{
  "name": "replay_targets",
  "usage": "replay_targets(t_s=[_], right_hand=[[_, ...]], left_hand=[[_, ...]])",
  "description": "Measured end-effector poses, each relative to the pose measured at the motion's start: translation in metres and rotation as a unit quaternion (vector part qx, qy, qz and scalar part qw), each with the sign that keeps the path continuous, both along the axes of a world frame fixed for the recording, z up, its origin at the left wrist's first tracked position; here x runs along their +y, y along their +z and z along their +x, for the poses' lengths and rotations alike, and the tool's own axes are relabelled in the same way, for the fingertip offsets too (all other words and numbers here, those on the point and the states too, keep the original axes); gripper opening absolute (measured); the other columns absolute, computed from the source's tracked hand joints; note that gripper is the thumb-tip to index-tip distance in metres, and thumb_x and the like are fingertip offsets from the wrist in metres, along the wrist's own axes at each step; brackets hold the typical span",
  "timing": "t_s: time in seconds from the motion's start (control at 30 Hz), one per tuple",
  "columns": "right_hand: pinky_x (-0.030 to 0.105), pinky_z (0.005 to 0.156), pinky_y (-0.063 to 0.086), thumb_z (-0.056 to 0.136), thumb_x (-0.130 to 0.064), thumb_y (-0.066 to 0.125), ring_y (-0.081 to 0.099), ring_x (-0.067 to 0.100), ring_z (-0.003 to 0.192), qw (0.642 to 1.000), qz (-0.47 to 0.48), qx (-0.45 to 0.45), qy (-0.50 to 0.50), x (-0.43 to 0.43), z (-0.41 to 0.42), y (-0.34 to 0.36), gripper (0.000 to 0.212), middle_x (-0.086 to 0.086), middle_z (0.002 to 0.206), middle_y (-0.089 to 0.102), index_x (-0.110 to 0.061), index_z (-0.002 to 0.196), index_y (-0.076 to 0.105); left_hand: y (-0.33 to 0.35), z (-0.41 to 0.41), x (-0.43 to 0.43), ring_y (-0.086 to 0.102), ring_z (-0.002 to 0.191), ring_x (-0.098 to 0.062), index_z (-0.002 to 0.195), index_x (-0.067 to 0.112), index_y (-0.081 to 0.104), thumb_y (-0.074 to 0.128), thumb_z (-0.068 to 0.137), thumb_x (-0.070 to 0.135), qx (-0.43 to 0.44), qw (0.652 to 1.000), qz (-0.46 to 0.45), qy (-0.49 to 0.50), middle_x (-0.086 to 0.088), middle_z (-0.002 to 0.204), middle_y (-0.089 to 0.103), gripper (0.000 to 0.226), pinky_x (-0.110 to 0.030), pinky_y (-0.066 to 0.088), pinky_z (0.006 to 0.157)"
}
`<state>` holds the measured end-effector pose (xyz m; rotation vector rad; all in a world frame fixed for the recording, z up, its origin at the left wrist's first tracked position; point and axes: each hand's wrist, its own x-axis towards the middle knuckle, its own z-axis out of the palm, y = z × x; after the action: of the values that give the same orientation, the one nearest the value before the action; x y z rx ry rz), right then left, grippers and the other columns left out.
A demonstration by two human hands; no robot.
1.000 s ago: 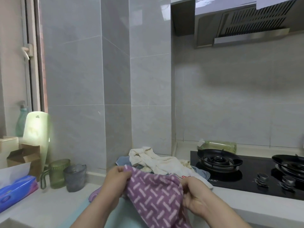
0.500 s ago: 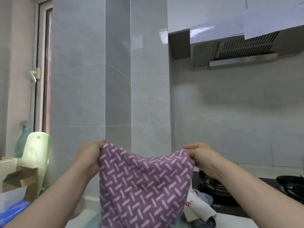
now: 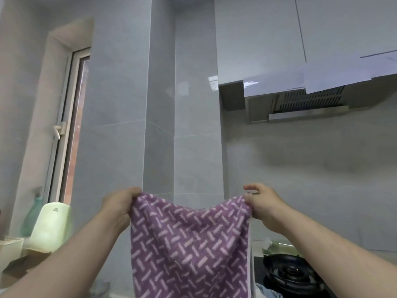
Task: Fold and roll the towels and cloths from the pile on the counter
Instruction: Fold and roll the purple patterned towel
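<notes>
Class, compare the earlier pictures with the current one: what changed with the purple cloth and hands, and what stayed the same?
The left hand and right hand raised the bunched purple cloth high and drew its top corners apart, so it hangs spread open. Both still pinch those corners; nothing was let go.

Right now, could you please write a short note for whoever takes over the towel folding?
Left hand grips the purple patterned cloth at its top left corner; right hand pinches its top right corner.
The cloth hangs spread in the air, before the tiled wall, left of the stove burner.
Done: one cloth lifted and opened out.
Left: fold and roll it, then the others; only a scrap of the pile shows.
</notes>
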<state>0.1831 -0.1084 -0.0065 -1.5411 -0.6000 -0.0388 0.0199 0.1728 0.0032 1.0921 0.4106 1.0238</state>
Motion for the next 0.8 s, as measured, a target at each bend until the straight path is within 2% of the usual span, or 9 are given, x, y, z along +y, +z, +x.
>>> replay_targets(t_s=[0.1, 0.17, 0.27, 0.33, 0.4, 0.53, 0.63, 0.73, 0.8], right_hand=[[0.049, 0.09, 0.056, 0.084, 0.015, 0.058, 0.063, 0.035, 0.1, 0.997, -0.037, 0.022, 0.061, -0.001, -0.02, -0.003, 0.049, 0.017, 0.113, 0.055, -0.018, 0.12, 0.051], [0.048, 0.094, 0.053, 0.084, 0.017, 0.056, 0.061, 0.033, 0.104, 0.996, -0.079, 0.017, 0.032, -0.003, -0.029, 0.0, 0.04, 0.018, 0.107, 0.057, -0.01, 0.114, 0.057], [0.037, 0.089, 0.056, 0.085, 0.012, 0.057, 0.062, 0.026, 0.096, 0.987, -0.149, -0.029, -0.043, -0.01, -0.031, 0.008, 0.024, 0.015, 0.103, 0.064, -0.009, 0.092, 0.066], [0.032, 0.085, 0.054, 0.086, 0.002, 0.062, 0.064, 0.022, 0.091, 0.965, -0.209, -0.118, -0.103, -0.018, -0.033, 0.019, 0.018, 0.009, 0.097, 0.069, -0.013, 0.087, 0.071], [0.028, 0.08, 0.052, 0.088, -0.009, 0.062, 0.067, 0.02, 0.089, 0.915, -0.297, -0.23, -0.149, -0.026, -0.037, 0.031, 0.016, 0.007, 0.094, 0.074, -0.014, 0.093, 0.076], [0.03, 0.068, 0.044, 0.092, -0.011, 0.048, 0.063, 0.029, 0.091, 0.818, -0.408, -0.341, -0.22, -0.034, -0.044, 0.052, 0.024, 0.009, 0.095, 0.07, -0.016, 0.085, 0.07], [0.033, 0.062, 0.038, 0.092, -0.011, 0.047, 0.057, 0.028, 0.076, 0.845, -0.37, -0.328, -0.203, -0.038, -0.04, 0.06, 0.026, 0.011, 0.078, 0.062, -0.007, 0.066, 0.053], [0.037, 0.072, 0.054, 0.091, -0.009, 0.056, 0.058, 0.019, 0.072, 0.931, -0.255, -0.246, -0.089, -0.047, -0.042, 0.06, 0.021, 0.008, 0.075, 0.062, 0.006, 0.078, 0.065], [0.034, 0.077, 0.057, 0.087, -0.002, 0.061, 0.062, 0.017, 0.072, 0.936, -0.25, -0.235, -0.083, -0.051, -0.049, 0.057, 0.014, 0.006, 0.076, 0.066, -0.002, 0.077, 0.07]], left_hand=[[0.005, -0.011, -0.008, 0.055, 0.059, -0.018, 0.09, 0.005, 0.064, 0.063, 0.086, -0.003, -0.034, 0.998, 0.033, 0.044, -0.01, 0.074, 0.061, 0.009, -0.016, 0.046, 0.036], [0.009, -0.02, -0.016, 0.057, 0.064, -0.018, 0.096, 0.006, 0.065, 0.059, 0.088, -0.007, -0.036, 0.996, 0.064, 0.047, -0.011, 0.078, 0.062, 0.016, -0.016, 0.048, 0.038], [0.012, -0.035, -0.014, 0.059, 0.069, -0.02, 0.105, 0.003, 0.066, 0.061, 0.088, -0.005, 0.0, 0.989, 0.123, 0.086, -0.013, 0.084, 0.065, 0.019, -0.026, 0.051, 0.06], [0.011, -0.044, -0.005, 0.064, 0.083, -0.024, 0.108, 0.001, 0.068, 0.066, 0.087, 0.0, 0.05, 0.97, 0.198, 0.133, -0.016, 0.097, 0.068, 0.021, -0.034, 0.053, 0.081], [0.011, -0.054, -0.001, 0.065, 0.096, -0.028, 0.107, 0.003, 0.071, 0.07, 0.086, 0.01, 0.132, 0.911, 0.329, 0.21, -0.014, 0.105, 0.071, 0.022, -0.04, 0.052, 0.093], [0.017, -0.064, -0.005, 0.064, 0.086, -0.027, 0.091, 0.017, 0.074, 0.061, 0.091, 0.024, 0.26, 0.736, 0.535, 0.323, -0.006, 0.093, 0.072, 0.015, -0.036, 0.051, 0.075], [0.024, -0.067, -0.001, 0.062, 0.085, -0.029, 0.085, 0.018, 0.073, 0.06, 0.091, 0.026, 0.276, 0.699, 0.555, 0.357, -0.007, 0.091, 0.067, 0.017, -0.037, 0.051, 0.072], [0.026, -0.07, 0.006, 0.061, 0.083, -0.029, 0.08, 0.014, 0.071, 0.059, 0.092, 0.023, 0.279, 0.72, 0.535, 0.342, -0.009, 0.088, 0.065, 0.019, -0.035, 0.047, 0.071], [0.026, -0.071, 0.008, 0.06, 0.079, -0.028, 0.073, 0.015, 0.065, 0.057, 0.093, 0.021, 0.277, 0.732, 0.527, 0.331, -0.007, 0.082, 0.063, 0.022, -0.034, 0.043, 0.067]])
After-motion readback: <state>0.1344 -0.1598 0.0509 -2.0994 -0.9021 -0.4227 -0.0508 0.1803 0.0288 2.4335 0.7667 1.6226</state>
